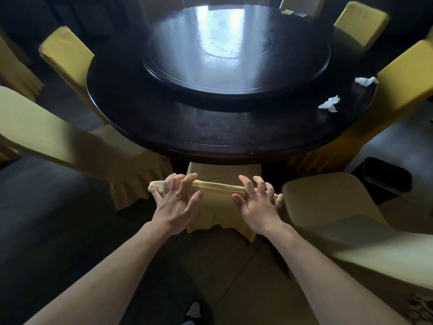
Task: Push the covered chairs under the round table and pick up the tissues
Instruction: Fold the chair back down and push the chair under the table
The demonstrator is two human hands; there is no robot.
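Two hands on the top edge of the covered chair (220, 202) at 6 o'clock of the round worktop (164, 118) — left hand (174, 202) near the left end of the backrest, right hand (255, 202) near the right end. Fingers (187, 184) of both spread and bent over the yellow cover's rim, thumbs against its near face, pressing rather than clenched. Seat of that chair already partly under the worktop's edge. Two crumpled tissues on the dark worktop at about 2 o'clock, well apart from both hands: nearer tissue (330, 104) inward from the rim, farther tissue (365, 80) just beside the back of a yellow-covered chair (403, 76). More covered chairs around — one at 9 o'clock (65, 52), one close at the left (58, 134), one close at the right (339, 214). Raised turntable (236, 50) in the middle.
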